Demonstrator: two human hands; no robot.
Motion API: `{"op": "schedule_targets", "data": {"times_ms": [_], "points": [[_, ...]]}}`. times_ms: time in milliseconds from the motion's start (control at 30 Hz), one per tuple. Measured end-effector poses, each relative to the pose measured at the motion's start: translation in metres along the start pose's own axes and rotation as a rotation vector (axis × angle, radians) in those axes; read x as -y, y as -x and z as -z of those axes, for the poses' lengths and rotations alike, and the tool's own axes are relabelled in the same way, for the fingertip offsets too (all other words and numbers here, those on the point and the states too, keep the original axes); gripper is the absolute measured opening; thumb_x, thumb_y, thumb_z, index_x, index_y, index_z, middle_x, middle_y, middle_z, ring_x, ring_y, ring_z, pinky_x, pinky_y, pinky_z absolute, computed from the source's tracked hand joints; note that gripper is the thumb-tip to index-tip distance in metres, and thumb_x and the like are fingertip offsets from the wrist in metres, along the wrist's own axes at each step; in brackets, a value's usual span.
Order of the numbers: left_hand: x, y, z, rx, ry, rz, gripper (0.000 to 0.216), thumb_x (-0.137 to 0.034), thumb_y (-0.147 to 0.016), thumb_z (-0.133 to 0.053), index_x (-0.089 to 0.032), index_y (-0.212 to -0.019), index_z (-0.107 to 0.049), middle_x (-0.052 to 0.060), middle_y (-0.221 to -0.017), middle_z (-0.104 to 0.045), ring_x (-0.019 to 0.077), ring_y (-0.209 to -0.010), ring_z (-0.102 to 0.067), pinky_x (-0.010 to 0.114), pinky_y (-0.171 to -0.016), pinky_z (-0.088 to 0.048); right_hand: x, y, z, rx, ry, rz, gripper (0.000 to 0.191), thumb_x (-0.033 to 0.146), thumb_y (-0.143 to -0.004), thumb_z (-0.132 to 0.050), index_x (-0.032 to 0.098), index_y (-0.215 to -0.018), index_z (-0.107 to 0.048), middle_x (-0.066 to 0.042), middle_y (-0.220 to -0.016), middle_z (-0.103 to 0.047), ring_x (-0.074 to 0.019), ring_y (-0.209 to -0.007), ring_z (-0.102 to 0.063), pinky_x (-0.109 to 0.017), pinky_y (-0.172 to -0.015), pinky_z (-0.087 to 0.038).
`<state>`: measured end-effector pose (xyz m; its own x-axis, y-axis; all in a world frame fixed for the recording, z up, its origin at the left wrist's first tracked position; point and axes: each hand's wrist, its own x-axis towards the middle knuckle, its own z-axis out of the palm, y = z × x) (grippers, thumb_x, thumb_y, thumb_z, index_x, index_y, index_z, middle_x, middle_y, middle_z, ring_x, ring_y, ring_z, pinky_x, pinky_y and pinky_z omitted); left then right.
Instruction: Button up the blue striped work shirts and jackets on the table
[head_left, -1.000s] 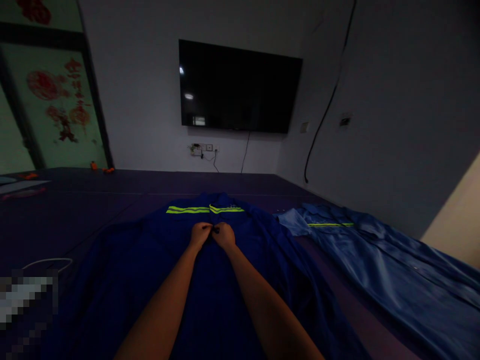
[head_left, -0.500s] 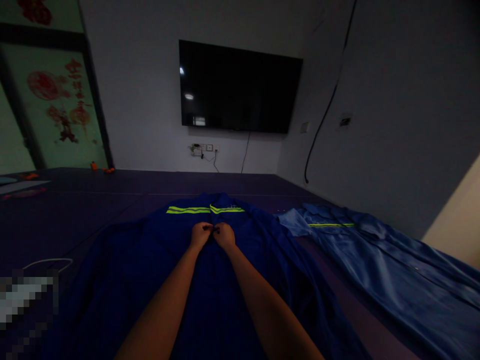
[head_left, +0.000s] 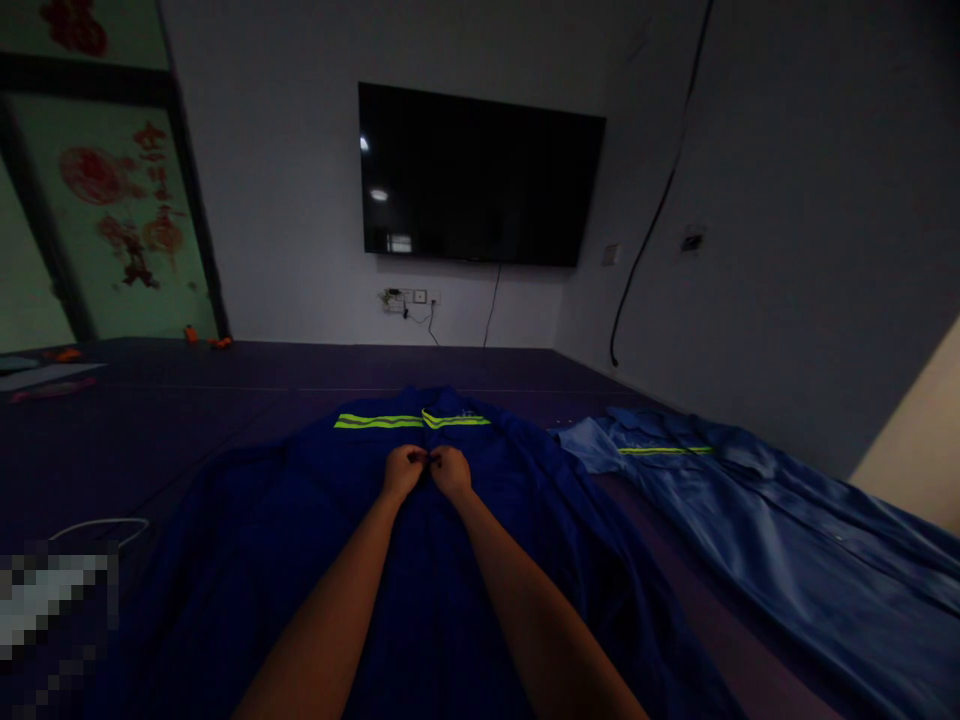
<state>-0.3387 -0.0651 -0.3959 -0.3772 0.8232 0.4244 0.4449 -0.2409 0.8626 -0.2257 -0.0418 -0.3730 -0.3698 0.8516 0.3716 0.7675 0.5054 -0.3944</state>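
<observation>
A dark blue work jacket (head_left: pixel 315 520) with yellow-green reflective stripes across its chest lies spread out in front of me. My left hand (head_left: pixel 403 472) and my right hand (head_left: pixel 451 472) meet at its front opening, just below the stripes. Both hands are closed, fingertips pinching the jacket's front edges close together. Any button or fastener between the fingers is too small and dark to make out.
To the right lies a lighter blue garment (head_left: pixel 750 530) with a thin yellow stripe. A white cable (head_left: pixel 105 522) curves at the left on the purple floor (head_left: pixel 247 368). Small orange objects (head_left: pixel 220 343) sit by the door. A television (head_left: pixel 480 180) hangs on the far wall.
The view has shifted very slightly. Both hands stay pinched at the same spot on the jacket front, with hardly any visible movement.
</observation>
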Motion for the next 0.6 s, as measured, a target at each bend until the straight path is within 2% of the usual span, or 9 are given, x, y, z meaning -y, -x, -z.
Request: {"op": "schedule_targets", "data": {"times_ms": [333, 600], "points": [[-0.0052, 0.0007, 0.0010, 0.001, 0.016, 0.014, 0.021, -0.007, -0.062, -0.054, -0.014, -0.076, -0.067, 0.006, -0.079, -0.069, 0.0153, -0.074, -0.063, 0.027, -0.072, -0.048, -0.0020, -0.0002, -0.0001, -0.041, -0.143, -0.032, 0.034, 0.006, -0.067, -0.047, 0.019, -0.091, -0.066, -0.004, -0.094, -0.067, -0.0145, -0.089, -0.060, -0.020, -0.077, -0.043], [-0.0037, 0.0007, 0.0004, -0.041, 0.044, 0.035, 0.023, -0.005, -0.062, -0.053, -0.014, -0.077, -0.067, 0.006, -0.080, -0.069, 0.0159, -0.075, -0.063, 0.027, -0.072, -0.048, -0.0007, 0.0011, 0.0001, -0.027, -0.226, -0.044, 0.025, 0.017, -0.065, -0.057, 0.020, -0.088, -0.067, -0.003, -0.089, -0.069, -0.0160, -0.081, -0.063, -0.021, -0.071, -0.046]]}}
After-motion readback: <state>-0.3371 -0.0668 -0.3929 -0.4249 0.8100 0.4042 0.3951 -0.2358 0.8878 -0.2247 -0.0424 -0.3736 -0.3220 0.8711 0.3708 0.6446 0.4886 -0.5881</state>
